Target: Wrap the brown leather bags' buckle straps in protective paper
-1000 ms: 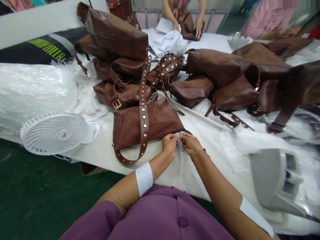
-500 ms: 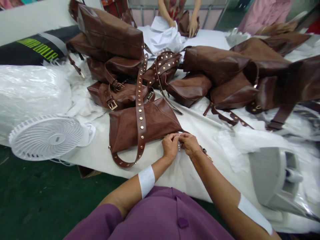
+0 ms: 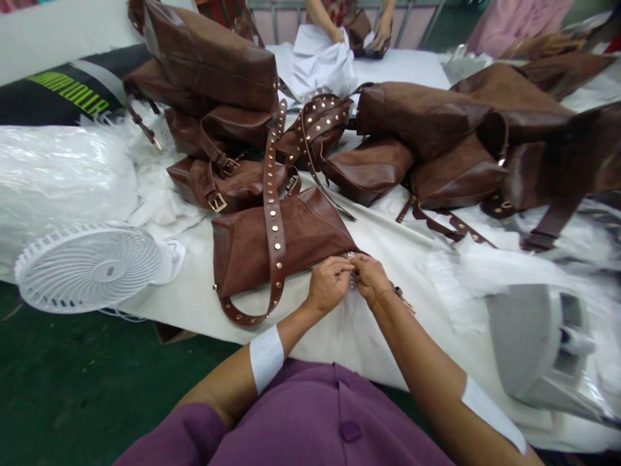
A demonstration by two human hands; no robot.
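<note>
A brown handbag (image 3: 315, 226) lies on its side on the white-covered table in front of me. Its studded strap (image 3: 276, 246) crosses over it and loops past the near edge. At the bag's right corner my left hand (image 3: 330, 285) and my right hand (image 3: 371, 278) meet, fingers pinched together. Between them shows a small pale, shiny piece, perhaps clear wrapping, too small to make out. Just right of my right hand, a brown strap end with gold-coloured metal (image 3: 403, 299) sticks out.
Brown bags are piled at the back left (image 3: 213, 58) and the back right (image 3: 422, 123). A white fan (image 3: 107, 268) stands on the left, a grey tape dispenser (image 3: 528, 343) on the right. Across the table a co-worker's hands (image 3: 381, 35) handle another bag beside white paper (image 3: 320, 61).
My left hand has shifted slightly left and turned, its fingers still pinched near my right hand. My right hand stays at the bag's corner. Across the table, the co-worker's hands have moved on their bag.
</note>
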